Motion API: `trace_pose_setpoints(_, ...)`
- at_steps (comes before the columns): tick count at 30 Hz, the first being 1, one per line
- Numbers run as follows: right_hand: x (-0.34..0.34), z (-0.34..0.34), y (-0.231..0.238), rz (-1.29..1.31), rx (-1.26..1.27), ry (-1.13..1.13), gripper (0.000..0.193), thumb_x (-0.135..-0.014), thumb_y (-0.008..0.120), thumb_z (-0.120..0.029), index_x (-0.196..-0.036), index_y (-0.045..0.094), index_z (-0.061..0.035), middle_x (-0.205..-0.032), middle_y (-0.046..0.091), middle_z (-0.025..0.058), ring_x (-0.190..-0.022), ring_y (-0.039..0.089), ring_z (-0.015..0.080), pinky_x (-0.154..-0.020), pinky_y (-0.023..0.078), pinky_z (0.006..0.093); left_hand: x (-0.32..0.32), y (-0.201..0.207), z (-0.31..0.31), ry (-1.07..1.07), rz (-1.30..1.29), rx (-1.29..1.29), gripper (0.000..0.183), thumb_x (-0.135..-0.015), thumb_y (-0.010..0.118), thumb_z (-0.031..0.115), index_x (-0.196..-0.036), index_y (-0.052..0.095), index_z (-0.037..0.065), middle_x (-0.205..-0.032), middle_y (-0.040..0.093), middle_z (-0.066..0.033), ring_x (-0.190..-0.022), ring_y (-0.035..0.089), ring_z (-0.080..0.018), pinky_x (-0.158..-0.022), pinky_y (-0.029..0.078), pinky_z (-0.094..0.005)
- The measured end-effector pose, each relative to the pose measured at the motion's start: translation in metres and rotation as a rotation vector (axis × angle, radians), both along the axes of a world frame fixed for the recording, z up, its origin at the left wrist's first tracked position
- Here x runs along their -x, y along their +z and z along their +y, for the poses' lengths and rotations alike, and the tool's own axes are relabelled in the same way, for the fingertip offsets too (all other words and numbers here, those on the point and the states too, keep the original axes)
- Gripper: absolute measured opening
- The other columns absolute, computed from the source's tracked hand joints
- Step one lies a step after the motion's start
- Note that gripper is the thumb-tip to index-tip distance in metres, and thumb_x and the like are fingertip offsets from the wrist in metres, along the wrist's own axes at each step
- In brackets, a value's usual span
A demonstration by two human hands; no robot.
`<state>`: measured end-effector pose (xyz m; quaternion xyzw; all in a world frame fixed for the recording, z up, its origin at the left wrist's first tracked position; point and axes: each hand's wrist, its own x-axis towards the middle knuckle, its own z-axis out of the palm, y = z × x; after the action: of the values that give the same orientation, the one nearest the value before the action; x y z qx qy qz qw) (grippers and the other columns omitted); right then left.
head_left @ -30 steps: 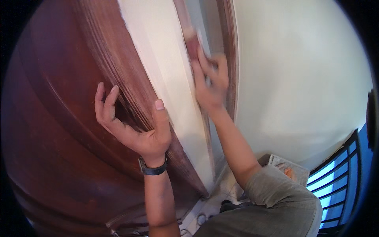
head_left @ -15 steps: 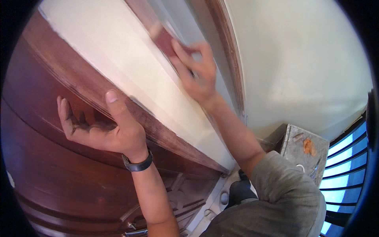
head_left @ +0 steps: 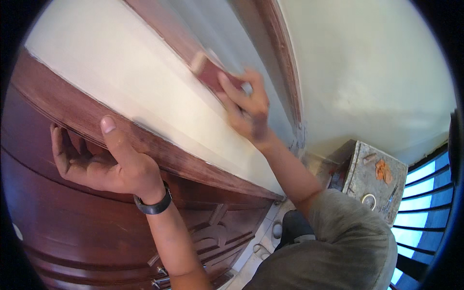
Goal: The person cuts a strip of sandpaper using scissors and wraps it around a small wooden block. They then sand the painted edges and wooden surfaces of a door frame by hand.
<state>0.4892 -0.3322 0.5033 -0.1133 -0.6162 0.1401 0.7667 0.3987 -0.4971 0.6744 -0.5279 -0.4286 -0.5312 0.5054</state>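
My right hand (head_left: 249, 111) grips a sanding block (head_left: 212, 75), a pale block wrapped in reddish-brown abrasive sheet. The block lies against a brown wooden strip along the far edge of a cream panel (head_left: 145, 96); slight blur softens its outline. On the left, my left hand (head_left: 121, 169) is open, palm up, thumb apart and fingers loosely bent, with dark smudges on the fingers. It holds nothing and is at the worn brown wooden trim (head_left: 183, 157) beside the panel; whether the fingers press on it I cannot tell. A dark band (head_left: 154, 205) circles the left wrist.
Below the trim is a dark red-brown panelled door (head_left: 96, 227) with metal handle parts (head_left: 159, 280). At right stands a grey-topped box (head_left: 360, 179) bearing an orange crumpled piece (head_left: 383, 171), a pale ring (head_left: 369, 200) and small items. Dark railing bars (head_left: 425, 209) stand beyond it.
The sanding block and my right hand now appear slightly lower and to the right. My left hand appears further left, still open. The whole view has shifted a little.
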Motion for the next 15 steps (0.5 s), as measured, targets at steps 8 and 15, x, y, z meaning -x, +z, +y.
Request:
trace_pose_setpoints(8, 0.003, -0.009, -0.155, -0.056, 0.143, -0.065, 0.048, -0.080, 0.089, 0.002, -0.127, 0.081, -0.0005, -0.113, 0.068, 0.0175, -0.098, 0.065, 0.0316, -0.083, 0.054, 0.0447, -0.007, 0.012, -0.012, -0.037, -0.014, 0.004, 0.059, -0.106, 0.068, 0.010, -0.153, 0.039, -0.011, -0.152, 0.051, -0.0255, -0.145, 0.051, -0.0365, -0.127, 0.040, -0.0468)
trace_pose_setpoints(15, 0.003, 0.013, -0.007, -0.004, -0.040, -0.073, 0.051, -0.078, 0.090, 0.003, -0.128, 0.080, -0.0008, -0.115, 0.068, 0.0163, -0.094, 0.064, 0.0314, -0.086, 0.052, 0.0413, 0.000, -0.002, 0.002, -0.077, -0.126, 0.051, 0.073, -0.101, 0.073, 0.020, -0.157, 0.035, -0.007, -0.153, 0.045, -0.0262, -0.148, 0.044, -0.0390, -0.128, 0.035, -0.0531)
